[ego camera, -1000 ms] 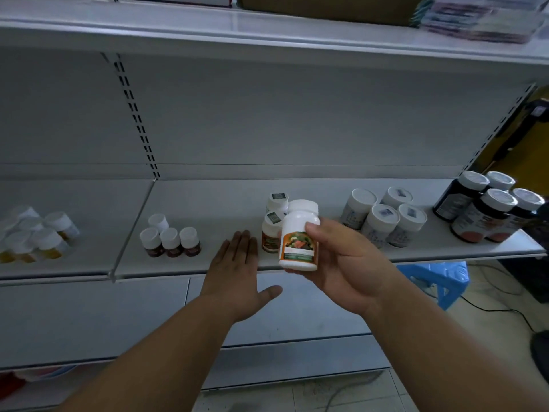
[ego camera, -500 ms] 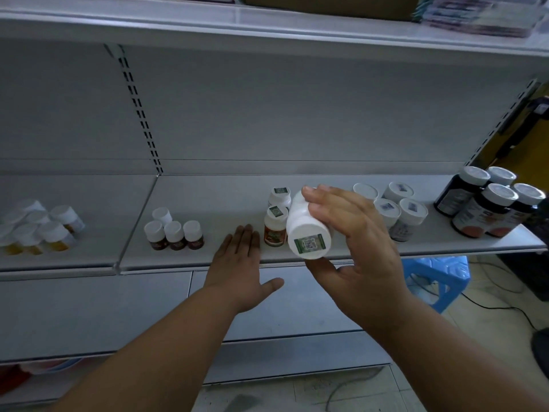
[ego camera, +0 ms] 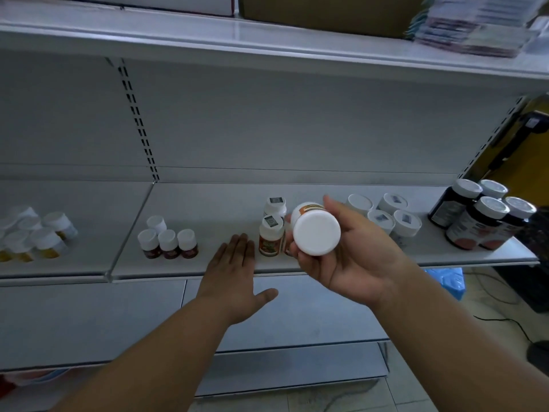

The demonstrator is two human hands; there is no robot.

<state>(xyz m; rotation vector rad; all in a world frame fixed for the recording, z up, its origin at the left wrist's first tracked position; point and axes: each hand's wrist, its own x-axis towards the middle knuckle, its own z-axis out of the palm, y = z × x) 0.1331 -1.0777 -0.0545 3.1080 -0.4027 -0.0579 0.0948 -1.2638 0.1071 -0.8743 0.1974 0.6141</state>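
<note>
Head view: right hand point(ego camera: 353, 260) grips bottle point(ego camera: 316, 233), orange label unreadable.

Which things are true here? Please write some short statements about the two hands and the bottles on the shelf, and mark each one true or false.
1. The right hand holds a white plastic bottle with an orange label, lifted off the grey metal shelf. True.
2. The left hand grips a bottle. False: its fingers are straight and it holds nothing.
3. Small brown bottles with white caps stand on the shelf to the left of the left hand. True.
4. The large dark bottles with white lids at the right end lie on their sides. False: they stand upright.
</note>
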